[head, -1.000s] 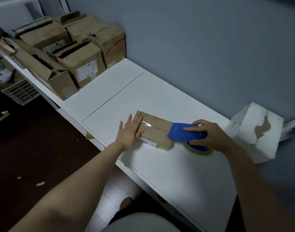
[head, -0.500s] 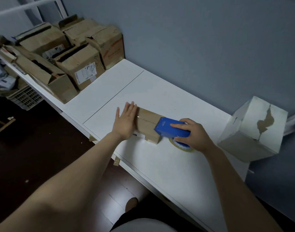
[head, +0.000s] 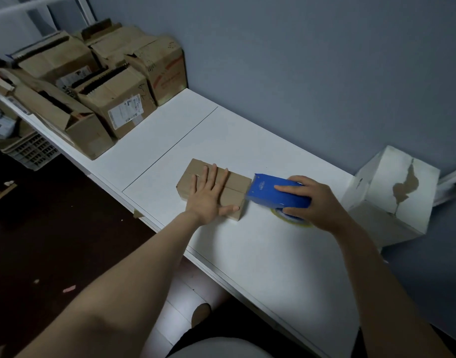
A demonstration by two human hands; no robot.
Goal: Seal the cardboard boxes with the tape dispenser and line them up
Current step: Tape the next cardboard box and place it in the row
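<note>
Left hand [head: 207,200] presses box [head: 237,182]; right hand [head: 317,202] grips dispenser [head: 269,196] near cube [head: 392,184].

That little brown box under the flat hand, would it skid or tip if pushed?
Probably slide, not tip: the small box lies low and flat on the smooth table. It is likely light, since the left hand presses flat on top while the tape dispenser sits at its end. The cardboard looks stiff.

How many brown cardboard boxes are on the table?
6: a small box under the left hand; five piled at the table's far end: open box, labelled box, red-printed box, back-left box, back-middle box. Others may be hidden there.
</note>
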